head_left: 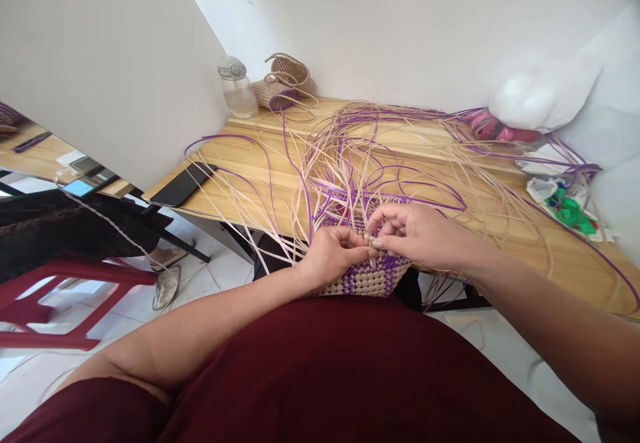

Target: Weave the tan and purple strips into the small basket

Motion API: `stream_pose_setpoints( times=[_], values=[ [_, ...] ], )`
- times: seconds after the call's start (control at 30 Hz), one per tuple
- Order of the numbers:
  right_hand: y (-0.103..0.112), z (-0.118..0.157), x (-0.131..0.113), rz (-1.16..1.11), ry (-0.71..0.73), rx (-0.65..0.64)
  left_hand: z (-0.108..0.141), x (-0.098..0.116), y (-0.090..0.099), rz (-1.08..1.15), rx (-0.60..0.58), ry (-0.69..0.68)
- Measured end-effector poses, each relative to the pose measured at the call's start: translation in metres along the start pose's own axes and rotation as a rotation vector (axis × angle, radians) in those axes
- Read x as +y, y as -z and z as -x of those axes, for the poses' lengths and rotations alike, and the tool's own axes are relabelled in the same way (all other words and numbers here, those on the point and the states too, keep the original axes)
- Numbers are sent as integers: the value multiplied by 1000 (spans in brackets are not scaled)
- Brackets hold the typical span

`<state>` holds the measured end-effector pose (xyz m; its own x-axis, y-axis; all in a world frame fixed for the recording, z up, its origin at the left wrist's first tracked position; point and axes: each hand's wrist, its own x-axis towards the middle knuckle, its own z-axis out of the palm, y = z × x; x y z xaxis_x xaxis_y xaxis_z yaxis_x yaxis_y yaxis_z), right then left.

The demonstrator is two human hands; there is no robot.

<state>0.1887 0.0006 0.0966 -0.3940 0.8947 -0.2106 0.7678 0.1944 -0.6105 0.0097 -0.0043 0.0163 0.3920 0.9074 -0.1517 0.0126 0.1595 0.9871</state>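
Note:
A partly woven basket (pixel 367 276) in beige and purple strips rests against my body at the table's front edge. Long loose strips (pixel 345 136) of both colours fan out from its top across the wood. My left hand (pixel 333 253) is closed in a pinch at the weave, thumb and forefinger on a beige strip. Close beside it, my right hand (pixel 403 233) pinches at the same spot, fingertips nearly meeting the left ones. The fingers partly cover the short piece of strip between them.
On the wooden table (pixel 240 150) lie a dark phone (pixel 184 184), a clear bottle (pixel 237 90) and woven bags (pixel 285 86). To the right are a white plastic bag (pixel 543 90), a pink bundle (pixel 500 126) and green scraps (pixel 570 210). A red stool (pixel 85 276) stands at left, near another person's foot.

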Motion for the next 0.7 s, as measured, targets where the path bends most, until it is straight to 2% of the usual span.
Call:
stream_pose_setpoints(
  times=[0.1,0.23,0.4,0.43,0.5,0.6,0.63,0.7],
  values=[
    [4,-1,-13,106,87,-11,-1,-3,0,23,-6,-19],
    [6,-4,-20,245,221,-3,-3,-7,1,104,-89,-58],
    [-7,-10,-18,354,363,157,-6,-7,1,104,-74,-35],
    [-9,-12,-21,319,362,169,-6,-7,0,105,-67,-50],
    [-9,-16,-32,122,285,72,-7,-6,-1,111,-68,-106],
    [11,-18,-62,-341,168,-97,-5,-5,-2,103,-79,-115],
    [24,-17,-73,-468,179,-86,-5,-4,-3,95,-79,-93],
    [52,-14,-95,-603,292,39,-3,-2,-3,75,-60,-49]
  ],
)
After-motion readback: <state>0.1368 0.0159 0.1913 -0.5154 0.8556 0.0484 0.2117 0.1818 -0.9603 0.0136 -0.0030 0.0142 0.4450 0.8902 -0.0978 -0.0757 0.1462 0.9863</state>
